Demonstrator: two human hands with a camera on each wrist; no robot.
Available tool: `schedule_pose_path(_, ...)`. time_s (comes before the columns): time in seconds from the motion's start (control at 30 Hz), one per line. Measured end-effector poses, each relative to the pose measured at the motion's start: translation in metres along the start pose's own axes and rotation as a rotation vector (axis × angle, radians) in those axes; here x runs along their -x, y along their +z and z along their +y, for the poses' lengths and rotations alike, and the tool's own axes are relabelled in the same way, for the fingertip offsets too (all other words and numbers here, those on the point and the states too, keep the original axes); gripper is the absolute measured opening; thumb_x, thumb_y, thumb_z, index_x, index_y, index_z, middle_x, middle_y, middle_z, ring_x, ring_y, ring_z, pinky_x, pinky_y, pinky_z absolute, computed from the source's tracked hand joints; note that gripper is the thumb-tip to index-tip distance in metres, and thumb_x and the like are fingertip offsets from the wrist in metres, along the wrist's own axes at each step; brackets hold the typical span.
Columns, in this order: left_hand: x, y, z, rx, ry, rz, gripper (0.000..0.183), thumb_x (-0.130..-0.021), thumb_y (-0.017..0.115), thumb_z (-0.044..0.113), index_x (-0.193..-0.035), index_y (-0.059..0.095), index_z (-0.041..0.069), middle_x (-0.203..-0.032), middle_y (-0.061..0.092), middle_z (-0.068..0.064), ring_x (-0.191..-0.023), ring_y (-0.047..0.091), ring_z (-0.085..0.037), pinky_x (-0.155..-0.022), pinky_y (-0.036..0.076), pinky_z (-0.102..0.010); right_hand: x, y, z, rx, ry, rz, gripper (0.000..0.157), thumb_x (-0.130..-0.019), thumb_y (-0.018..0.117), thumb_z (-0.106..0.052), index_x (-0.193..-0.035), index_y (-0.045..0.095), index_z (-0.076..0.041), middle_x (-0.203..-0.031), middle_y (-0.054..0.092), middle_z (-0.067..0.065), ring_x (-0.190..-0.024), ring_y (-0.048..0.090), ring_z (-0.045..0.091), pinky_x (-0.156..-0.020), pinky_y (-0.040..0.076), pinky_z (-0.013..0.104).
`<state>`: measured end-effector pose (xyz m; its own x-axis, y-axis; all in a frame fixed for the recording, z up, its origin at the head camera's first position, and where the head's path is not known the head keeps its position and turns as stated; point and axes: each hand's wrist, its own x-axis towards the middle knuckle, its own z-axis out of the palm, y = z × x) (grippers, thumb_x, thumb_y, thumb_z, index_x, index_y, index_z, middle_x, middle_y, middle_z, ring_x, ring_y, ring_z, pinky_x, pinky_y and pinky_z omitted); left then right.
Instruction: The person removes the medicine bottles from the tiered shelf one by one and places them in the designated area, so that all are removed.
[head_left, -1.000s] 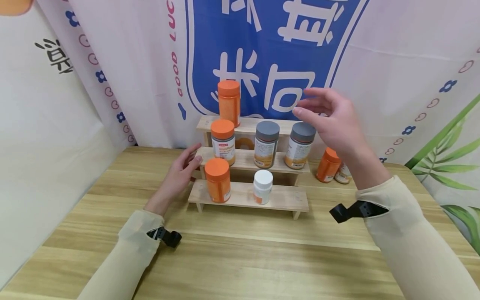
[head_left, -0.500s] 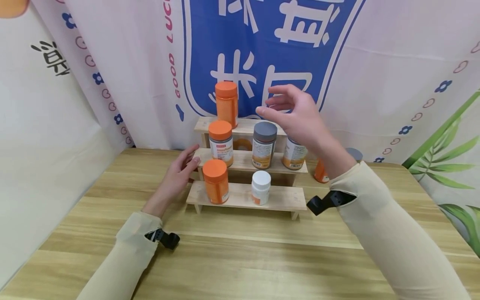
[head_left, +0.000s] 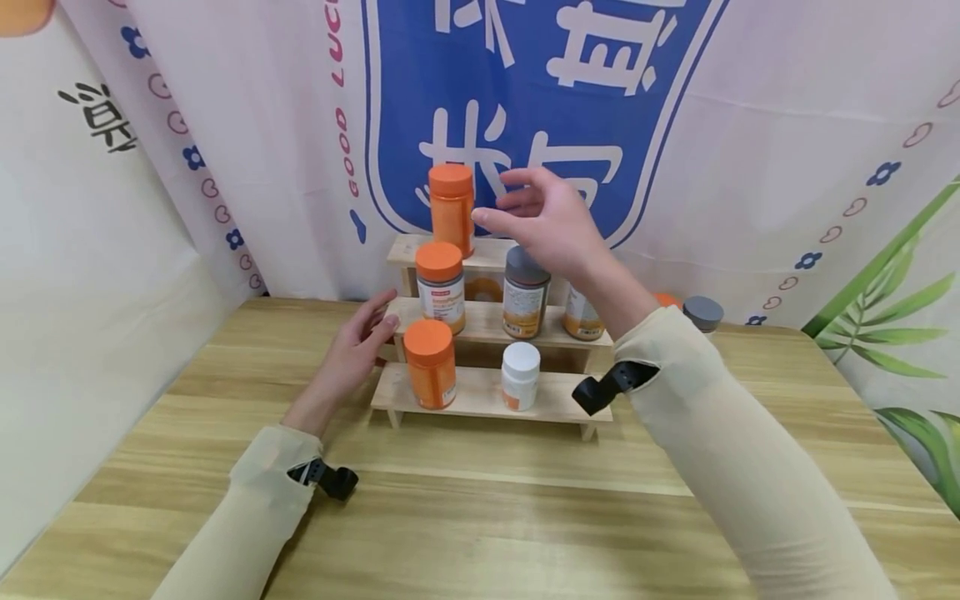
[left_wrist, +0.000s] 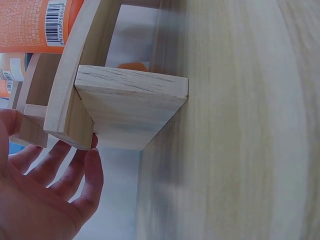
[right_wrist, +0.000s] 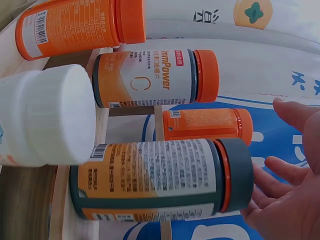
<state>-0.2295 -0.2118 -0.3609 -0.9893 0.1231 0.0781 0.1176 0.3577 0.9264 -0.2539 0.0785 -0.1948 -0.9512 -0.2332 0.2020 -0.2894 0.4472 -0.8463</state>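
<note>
My left hand (head_left: 343, 360) holds the left end of a three-step wooden stand (head_left: 480, 392). In the left wrist view, its bent fingers (left_wrist: 90, 182) meet the stand's side. My right hand (head_left: 558, 221) is raised over the stand, fingers spread and holding nothing, with the thumb tip right at the edge of the orange supplement bottle (head_left: 452, 208) on the top step. Below it, the middle step bears an orange-capped bottle (head_left: 441, 292) and two grey-capped bottles, one (head_left: 523, 304) partly behind my right hand. On the bottom step stand another orange bottle (head_left: 431, 367) and a small white bottle (head_left: 521, 375).
To the right of the stand, behind my right sleeve, show an orange cap (head_left: 666, 299) and a grey-capped bottle (head_left: 702, 312). The stand is on a wood-grain table (head_left: 465, 517), with a printed curtain (head_left: 757, 167) hanging close behind.
My right hand has moved left and slightly down, from above the right grey-capped bottle to the top orange bottle. My left hand has kept its place on the stand.
</note>
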Motion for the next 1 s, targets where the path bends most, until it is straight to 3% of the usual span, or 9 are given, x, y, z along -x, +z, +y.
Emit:
schedule_pose_path(0.23,0.002,-0.002,-0.002,-0.008,-0.004,0.004,0.059,-0.115,0.043,0.036,-0.17,0.027,0.023,-0.161,0.048,-0.023,-0.127,0.057,-0.036,-0.081,0.056,-0.032,-0.012,0.012,-0.008,0.019,0.022,-0.025,0.074,-0.096,0.078,-0.044,-0.158,0.047,-0.018,-0.148,0.063,0.006,-0.136,0.06,0.021,-0.11,0.054,0.042)
schedule_pose_path(0.7,-0.001,0.002,-0.001,-0.017,0.002,-0.003,0.06,-0.115,0.043,0.038,-0.17,0.027,0.021,-0.161,0.048,-0.023,-0.127,0.057,-0.037,-0.08,0.057,-0.031,-0.032,0.019,-0.01,0.089,0.143,-0.005,0.082,-0.095,0.077,-0.05,-0.163,0.04,-0.025,-0.157,0.056,0.004,-0.143,0.055,0.022,-0.116,0.049,0.047)
schedule_pose_path(1.0,-0.001,0.001,-0.002,-0.013,-0.001,0.005,0.059,-0.115,0.043,0.037,-0.17,0.028,0.022,-0.157,0.051,-0.023,-0.124,0.057,-0.032,-0.08,0.057,-0.031,-0.041,0.026,-0.016,0.089,0.131,-0.017,0.079,-0.095,0.078,-0.049,-0.16,0.044,-0.021,-0.147,0.062,0.005,-0.132,0.061,0.02,-0.112,0.051,0.042)
